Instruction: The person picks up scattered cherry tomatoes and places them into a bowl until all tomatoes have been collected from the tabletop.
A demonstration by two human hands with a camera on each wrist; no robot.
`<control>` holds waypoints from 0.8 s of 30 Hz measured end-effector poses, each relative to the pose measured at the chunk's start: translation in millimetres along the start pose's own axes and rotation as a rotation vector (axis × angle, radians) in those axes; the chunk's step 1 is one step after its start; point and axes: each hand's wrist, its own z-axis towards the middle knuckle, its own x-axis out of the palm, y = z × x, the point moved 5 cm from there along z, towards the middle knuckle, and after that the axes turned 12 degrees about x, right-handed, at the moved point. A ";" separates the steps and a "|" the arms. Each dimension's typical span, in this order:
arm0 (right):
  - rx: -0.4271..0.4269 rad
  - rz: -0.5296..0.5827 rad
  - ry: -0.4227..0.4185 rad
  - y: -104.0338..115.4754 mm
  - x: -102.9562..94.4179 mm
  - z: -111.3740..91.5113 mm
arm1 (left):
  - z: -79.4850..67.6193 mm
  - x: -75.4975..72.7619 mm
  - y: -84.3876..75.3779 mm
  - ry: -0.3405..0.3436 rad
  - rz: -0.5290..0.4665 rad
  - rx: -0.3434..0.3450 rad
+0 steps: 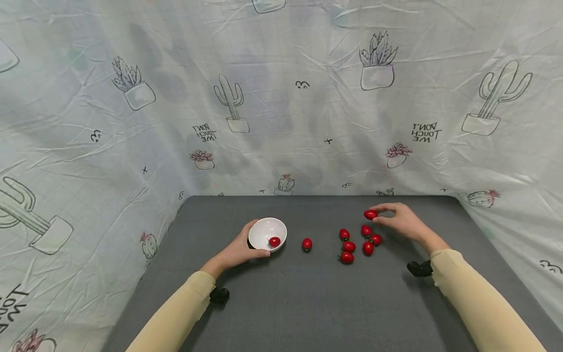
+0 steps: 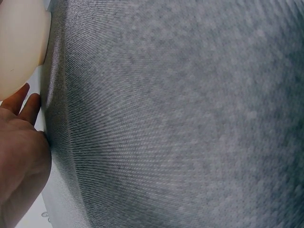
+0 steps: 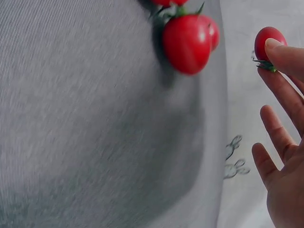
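Observation:
In the head view, my left hand (image 1: 239, 251) grips a small white bowl (image 1: 265, 228) at its left side, thumb along the near rim. One red cherry tomato (image 1: 274, 242) lies inside. The left wrist view shows fingers (image 2: 31, 108) beneath the bowl's pale curved side (image 2: 21, 42). At the right, my right hand (image 1: 403, 222) pinches another cherry tomato (image 1: 370, 214) between thumb and fingertips, held above the table. Its green stem end (image 3: 268, 66) shows in the right wrist view, the other fingers being spread. Just nearer lies a group of three tomatoes (image 1: 368, 248).
A single tomato (image 1: 307, 245) lies right of the bowl. Three more tomatoes (image 1: 347, 257) form a row farther right. Everything stands on a dark grey table (image 1: 308, 303), with a pale curtain (image 1: 281, 107) printed with cacti behind its far edge.

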 end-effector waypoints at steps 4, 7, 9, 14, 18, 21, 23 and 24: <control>-0.009 0.009 0.007 10.9 3.6 0.1 | 0.5 1.5 2.1 -0.006 -0.015 -0.011; -0.011 0.006 0.009 19.5 7.2 0.0 | 0.4 2.0 2.6 -0.009 -0.021 -0.011; -0.019 0.014 0.015 25.8 10.1 0.4 | 0.0 1.8 2.5 -0.009 -0.015 -0.003; -0.045 0.035 0.029 40.8 17.4 1.1 | -1.2 0.8 2.0 -0.007 -0.005 0.018; -0.075 0.034 0.034 52.3 22.9 1.7 | -1.8 0.4 2.9 0.001 -0.006 0.012; -0.092 0.037 0.040 60.0 27.3 2.5 | -1.9 0.6 3.7 0.009 0.001 0.008; -0.096 0.037 0.042 65.2 30.3 2.7 | -1.5 1.0 4.1 0.012 0.007 0.009; -0.098 0.036 0.044 67.7 31.9 2.8 | -1.4 1.1 4.0 0.011 0.007 0.011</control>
